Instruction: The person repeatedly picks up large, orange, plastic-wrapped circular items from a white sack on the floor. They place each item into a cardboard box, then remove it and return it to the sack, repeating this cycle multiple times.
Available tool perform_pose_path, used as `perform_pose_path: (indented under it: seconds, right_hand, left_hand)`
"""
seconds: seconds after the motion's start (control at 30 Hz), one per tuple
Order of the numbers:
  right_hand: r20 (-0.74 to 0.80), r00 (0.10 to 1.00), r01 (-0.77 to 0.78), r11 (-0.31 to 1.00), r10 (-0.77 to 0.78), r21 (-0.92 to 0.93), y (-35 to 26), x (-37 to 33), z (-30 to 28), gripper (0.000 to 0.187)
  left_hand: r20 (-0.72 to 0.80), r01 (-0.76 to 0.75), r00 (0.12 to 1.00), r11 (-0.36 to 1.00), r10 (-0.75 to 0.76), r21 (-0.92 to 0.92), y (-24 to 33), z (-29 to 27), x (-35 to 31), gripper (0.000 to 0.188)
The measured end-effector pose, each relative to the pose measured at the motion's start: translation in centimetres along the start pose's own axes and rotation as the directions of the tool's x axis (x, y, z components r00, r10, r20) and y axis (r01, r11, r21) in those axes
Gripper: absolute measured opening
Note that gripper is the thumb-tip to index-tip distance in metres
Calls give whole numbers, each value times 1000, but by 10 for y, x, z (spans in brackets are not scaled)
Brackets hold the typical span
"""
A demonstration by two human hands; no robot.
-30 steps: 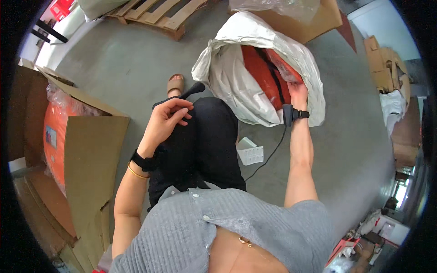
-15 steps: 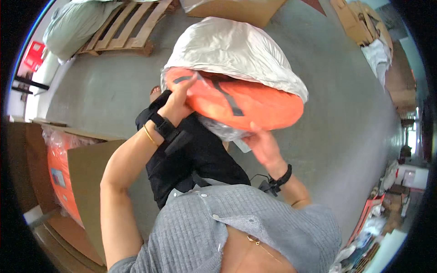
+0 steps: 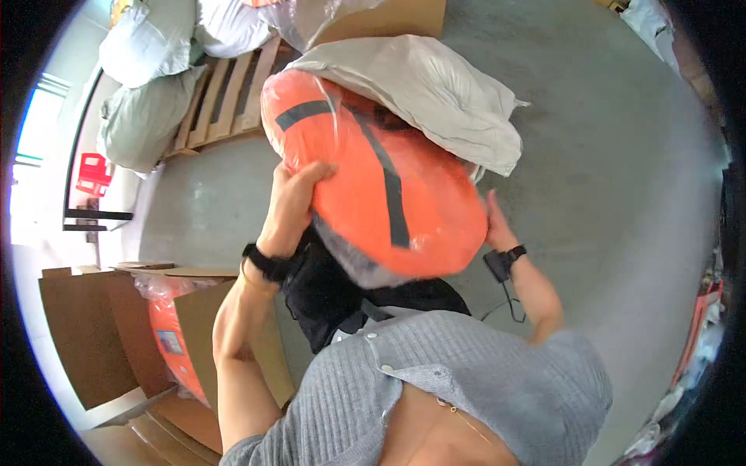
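A bulging orange bundle point(image 3: 350, 179) with dark grey stripes, wrapped in clear plastic, is tilted in front of me. A large white woven sack point(image 3: 420, 85) lies over its far side; the bundle comes partly out of the sack's mouth. My left hand point(image 3: 298, 198) grips the bundle's left edge, thumb on top and fingers hidden beneath. At its right edge, my right hand point(image 3: 500, 225) holds the side, with some fingers out of sight behind it. Black bands are on both wrists.
An open cardboard box point(image 3: 225, 326) at the left holds another orange plastic-wrapped bundle point(image 3: 167, 330). Beyond it are a wooden pallet point(image 3: 225, 101), stuffed sacks point(image 3: 148, 116) and a red plastic crate point(image 3: 94, 174). A carton point(image 3: 388, 19) stands at the far side. Assorted items line the right rim.
The orange bundle has come further out of the white sack, toward me, and more of its striped face shows. My right hand has moved from its near edge to its right side.
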State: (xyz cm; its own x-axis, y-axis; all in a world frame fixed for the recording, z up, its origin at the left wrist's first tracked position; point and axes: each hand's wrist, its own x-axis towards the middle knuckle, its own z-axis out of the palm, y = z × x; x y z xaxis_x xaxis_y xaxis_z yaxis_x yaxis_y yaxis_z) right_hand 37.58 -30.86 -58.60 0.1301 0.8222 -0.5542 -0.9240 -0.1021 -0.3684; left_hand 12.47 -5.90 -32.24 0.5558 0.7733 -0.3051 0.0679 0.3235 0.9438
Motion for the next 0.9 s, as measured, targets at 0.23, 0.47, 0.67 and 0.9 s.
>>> perform_pose_path:
  seconds: [0.23,0.47,0.67,0.9]
  right_hand:
    - [212,947,257,965,-242,-46,65,9,131,64]
    - [152,810,535,820,-566,202,7,51,199,56]
    - [150,510,853,521,-847,39,-81,-27,229,43]
    - [454,40,874,-189,-890,-447,-125,-74,280,42]
  left_hand:
    - [-1,-253,963,909,269,331,66,-18,-112,46]
    - [-188,-470,784,764,591,442,37,-125,-206,60]
    - [-235,-695,630,673,740,254,96,-161,-204,51]
    - [-401,-565,566,693,721,449,74,-190,-185,39]
